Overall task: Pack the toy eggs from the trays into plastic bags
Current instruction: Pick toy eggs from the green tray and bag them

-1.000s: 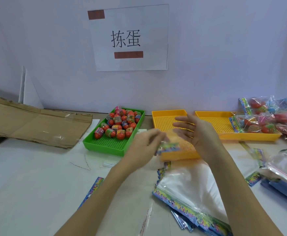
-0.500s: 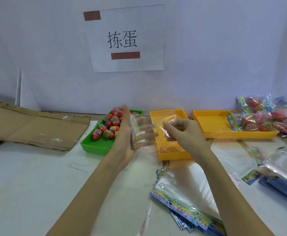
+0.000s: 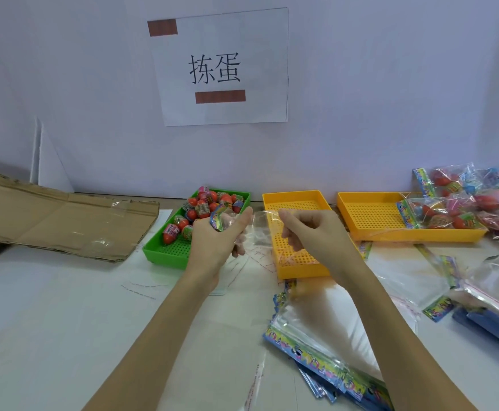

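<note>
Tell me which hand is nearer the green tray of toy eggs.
Left. The left hand holds the clear bag right over the green tray's near right corner; the right hand pinches the bag over the middle yellow tray.

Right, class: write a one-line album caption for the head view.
Both hands, left hand and right hand, hold a clear plastic bag by the green tray of toy eggs.
</note>
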`<control>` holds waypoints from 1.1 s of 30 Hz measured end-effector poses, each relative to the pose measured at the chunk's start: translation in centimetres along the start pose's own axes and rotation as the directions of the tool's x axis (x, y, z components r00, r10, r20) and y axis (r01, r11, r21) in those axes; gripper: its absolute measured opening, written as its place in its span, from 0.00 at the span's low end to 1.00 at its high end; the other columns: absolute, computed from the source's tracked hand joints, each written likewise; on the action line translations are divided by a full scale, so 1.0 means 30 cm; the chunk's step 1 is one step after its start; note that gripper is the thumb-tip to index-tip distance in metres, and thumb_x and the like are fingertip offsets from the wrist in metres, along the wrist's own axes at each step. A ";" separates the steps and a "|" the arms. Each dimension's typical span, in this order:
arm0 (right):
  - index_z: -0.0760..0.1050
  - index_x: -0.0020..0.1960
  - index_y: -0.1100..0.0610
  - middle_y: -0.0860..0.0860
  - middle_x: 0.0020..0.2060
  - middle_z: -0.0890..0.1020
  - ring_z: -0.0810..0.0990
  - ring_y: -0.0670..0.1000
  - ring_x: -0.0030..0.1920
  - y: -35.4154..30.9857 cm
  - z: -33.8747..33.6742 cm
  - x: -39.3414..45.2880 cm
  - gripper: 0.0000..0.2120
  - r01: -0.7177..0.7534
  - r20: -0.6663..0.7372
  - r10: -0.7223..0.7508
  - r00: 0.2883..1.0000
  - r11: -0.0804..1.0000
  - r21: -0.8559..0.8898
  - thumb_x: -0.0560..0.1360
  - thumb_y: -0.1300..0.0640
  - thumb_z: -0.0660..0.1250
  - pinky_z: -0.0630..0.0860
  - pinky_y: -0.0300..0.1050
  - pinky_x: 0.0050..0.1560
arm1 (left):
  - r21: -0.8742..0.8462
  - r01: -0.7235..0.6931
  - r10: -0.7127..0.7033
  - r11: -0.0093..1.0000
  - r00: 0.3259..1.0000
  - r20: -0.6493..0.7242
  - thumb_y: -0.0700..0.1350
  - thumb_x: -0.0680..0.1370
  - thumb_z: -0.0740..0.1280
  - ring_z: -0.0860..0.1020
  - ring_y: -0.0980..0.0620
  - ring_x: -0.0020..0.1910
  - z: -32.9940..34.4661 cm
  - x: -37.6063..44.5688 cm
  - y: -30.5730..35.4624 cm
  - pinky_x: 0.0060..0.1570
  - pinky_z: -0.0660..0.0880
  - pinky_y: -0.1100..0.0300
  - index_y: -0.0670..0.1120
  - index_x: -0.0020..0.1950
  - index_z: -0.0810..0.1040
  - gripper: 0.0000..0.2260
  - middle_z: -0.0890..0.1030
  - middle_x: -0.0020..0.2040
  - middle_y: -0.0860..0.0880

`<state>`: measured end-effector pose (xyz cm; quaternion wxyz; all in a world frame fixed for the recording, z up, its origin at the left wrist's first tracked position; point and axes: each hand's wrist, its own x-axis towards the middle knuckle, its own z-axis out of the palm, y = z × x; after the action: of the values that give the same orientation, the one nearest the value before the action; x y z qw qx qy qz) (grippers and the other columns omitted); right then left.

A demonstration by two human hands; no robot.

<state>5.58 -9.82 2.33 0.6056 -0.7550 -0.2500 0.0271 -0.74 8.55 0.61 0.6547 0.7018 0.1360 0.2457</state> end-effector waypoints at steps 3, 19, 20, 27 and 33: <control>0.85 0.49 0.56 0.47 0.37 0.86 0.83 0.44 0.37 -0.009 0.009 0.003 0.09 -0.079 -0.053 0.093 0.994 0.973 0.219 0.79 0.51 0.72 0.82 0.38 0.43 | -0.040 -0.051 0.052 0.998 0.998 0.022 0.45 0.79 0.75 0.81 0.48 0.32 0.007 -0.004 0.004 0.37 0.80 0.56 0.45 0.41 0.85 0.08 0.84 0.33 0.45; 0.86 0.35 0.49 0.43 0.33 0.85 0.80 0.34 0.38 -0.002 -0.009 0.002 0.15 -0.049 -0.304 0.090 0.948 0.989 0.141 0.78 0.45 0.73 0.77 0.48 0.50 | 0.356 -0.538 0.479 0.764 0.843 0.246 0.71 0.70 0.72 0.67 0.55 0.75 -0.032 -0.001 0.023 0.71 0.68 0.54 0.67 0.75 0.67 0.35 0.64 0.76 0.59; 0.86 0.35 0.49 0.43 0.33 0.85 0.80 0.34 0.38 0.001 -0.011 0.002 0.15 -0.045 -0.320 0.089 0.943 0.989 0.142 0.78 0.45 0.73 0.77 0.49 0.52 | 0.452 -0.642 0.533 0.619 0.766 0.359 0.71 0.69 0.74 0.62 0.54 0.78 -0.037 -0.001 0.019 0.75 0.60 0.53 0.65 0.76 0.69 0.37 0.61 0.78 0.58; 0.87 0.35 0.53 0.50 0.37 0.88 0.85 0.47 0.42 -0.015 -0.023 0.004 0.19 -0.062 -0.266 0.106 0.958 0.984 0.169 0.82 0.50 0.68 0.82 0.45 0.50 | 0.413 -0.637 0.480 0.651 0.767 0.426 0.44 0.79 0.75 0.81 0.58 0.45 0.011 -0.018 -0.015 0.48 0.75 0.67 0.44 0.49 0.84 0.04 0.84 0.42 0.56; 0.87 0.46 0.48 0.46 0.39 0.87 0.81 0.41 0.37 -0.037 -0.052 -0.004 0.16 -0.034 0.017 0.034 0.999 0.998 0.051 0.78 0.37 0.69 0.73 0.33 0.41 | 0.379 -0.559 0.436 0.738 0.823 0.366 0.41 0.83 0.69 0.78 0.58 0.30 -0.017 -0.015 0.013 0.34 0.70 0.70 0.42 0.47 0.84 0.07 0.83 0.35 0.55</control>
<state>5.63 -11.12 3.74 0.6223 -0.7430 -0.2412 0.0500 -1.43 8.72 0.92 0.3856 0.8745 -0.0872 0.2808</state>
